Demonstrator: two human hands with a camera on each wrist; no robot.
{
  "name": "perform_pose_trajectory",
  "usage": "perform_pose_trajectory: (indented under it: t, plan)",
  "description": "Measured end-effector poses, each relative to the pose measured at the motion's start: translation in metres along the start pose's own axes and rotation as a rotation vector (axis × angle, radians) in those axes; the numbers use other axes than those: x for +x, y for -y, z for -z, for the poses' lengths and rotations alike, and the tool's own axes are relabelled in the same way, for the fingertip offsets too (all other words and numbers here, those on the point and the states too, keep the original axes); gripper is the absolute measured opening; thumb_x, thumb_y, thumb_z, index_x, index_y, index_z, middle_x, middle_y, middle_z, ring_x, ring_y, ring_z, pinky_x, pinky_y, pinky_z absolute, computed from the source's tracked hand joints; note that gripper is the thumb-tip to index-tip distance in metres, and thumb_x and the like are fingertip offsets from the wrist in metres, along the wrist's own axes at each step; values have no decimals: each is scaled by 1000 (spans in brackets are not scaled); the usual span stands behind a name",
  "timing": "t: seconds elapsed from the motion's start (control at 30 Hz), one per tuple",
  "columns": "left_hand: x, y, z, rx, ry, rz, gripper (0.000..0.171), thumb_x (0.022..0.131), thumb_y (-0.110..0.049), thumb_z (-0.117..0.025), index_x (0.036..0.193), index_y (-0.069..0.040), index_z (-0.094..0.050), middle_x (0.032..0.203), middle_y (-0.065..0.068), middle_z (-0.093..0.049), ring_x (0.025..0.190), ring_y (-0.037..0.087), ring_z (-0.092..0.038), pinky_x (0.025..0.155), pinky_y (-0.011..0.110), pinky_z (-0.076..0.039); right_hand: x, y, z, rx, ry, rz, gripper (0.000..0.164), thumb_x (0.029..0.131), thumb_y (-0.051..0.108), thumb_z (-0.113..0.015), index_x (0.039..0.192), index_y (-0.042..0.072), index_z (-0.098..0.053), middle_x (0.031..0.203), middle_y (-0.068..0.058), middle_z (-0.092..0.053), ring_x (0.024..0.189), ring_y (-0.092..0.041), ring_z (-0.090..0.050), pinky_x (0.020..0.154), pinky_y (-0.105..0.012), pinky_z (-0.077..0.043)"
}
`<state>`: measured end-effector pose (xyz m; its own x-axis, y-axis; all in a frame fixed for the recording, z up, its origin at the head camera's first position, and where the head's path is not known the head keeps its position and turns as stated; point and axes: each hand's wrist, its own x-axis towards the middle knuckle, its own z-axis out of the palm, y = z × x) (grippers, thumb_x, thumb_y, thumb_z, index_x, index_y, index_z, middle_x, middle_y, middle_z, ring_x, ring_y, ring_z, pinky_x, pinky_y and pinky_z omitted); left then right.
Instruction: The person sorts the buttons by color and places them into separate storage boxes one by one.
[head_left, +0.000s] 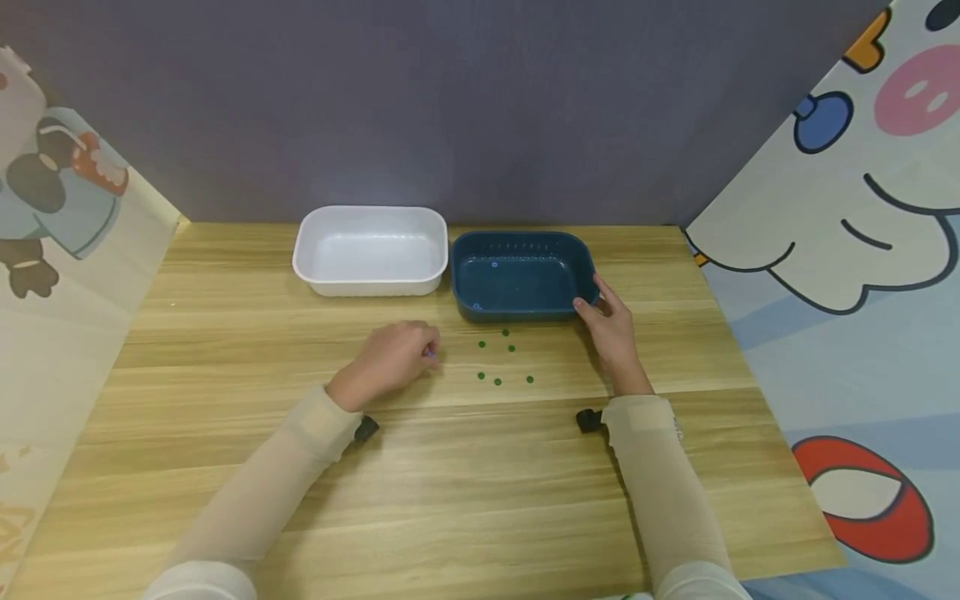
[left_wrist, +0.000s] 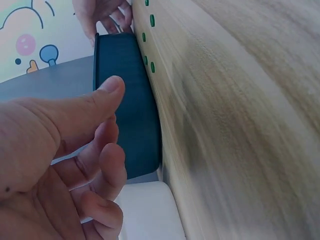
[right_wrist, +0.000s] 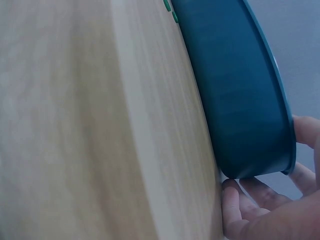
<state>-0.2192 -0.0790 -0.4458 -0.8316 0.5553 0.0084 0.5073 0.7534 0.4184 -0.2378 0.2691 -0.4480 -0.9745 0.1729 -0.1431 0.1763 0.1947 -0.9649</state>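
My left hand (head_left: 396,354) is above the table in front of the two bins, thumb and fingertips brought together. A small bluish-purple piece (head_left: 429,352) shows at its fingertips in the head view; the left wrist view hides it behind the thumb. My right hand (head_left: 611,333) grips the right end of a dark teal plastic bin (head_left: 517,317), thumb over the rim and fingers against the outer wall. Two small bluish round pieces (head_left: 494,265) show inside this bin. Several small green discs (head_left: 498,382) lie scattered on the wood in front of it.
A white plastic bin (head_left: 378,288) stands left of the teal one, close beside it. Behind both rises a grey panel (head_left: 450,108). Cartoon-printed walls (head_left: 840,225) flank the wood-grain table (head_left: 465,500) on both sides.
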Motion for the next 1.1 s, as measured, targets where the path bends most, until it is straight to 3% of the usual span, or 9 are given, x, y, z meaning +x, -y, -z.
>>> perform_pose_trajectory:
  t: [0.33,0.8,1.1]
  plan:
    - [5,-2,2,6,-90,-23,29,80,-33,-87,78,-17,-63,73,-8,-55,64,12,-53,55,30,-45,0,1,1,-9,-5,2,68,100,16,-65,159,17,-32,166,-11,-18,148,-30,-28,115,-43,-38]
    - [23,-7,-2,-38,-381,-60,29,77,-28,-90,83,-10,-68,79,0,-61,62,14,-57,52,29,-48,0,0,1,-8,-2,-10,69,100,17,-66,159,17,-32,164,-16,-21,147,-31,-31,116,-43,-36]
    - [36,-7,-9,-47,-467,-89,29,75,-26,-90,82,-9,-68,77,1,-62,61,13,-57,50,27,-48,-1,1,1,5,-3,-10,68,100,16,-66,159,18,-32,163,-18,-23,144,-33,-36,116,-43,-36]
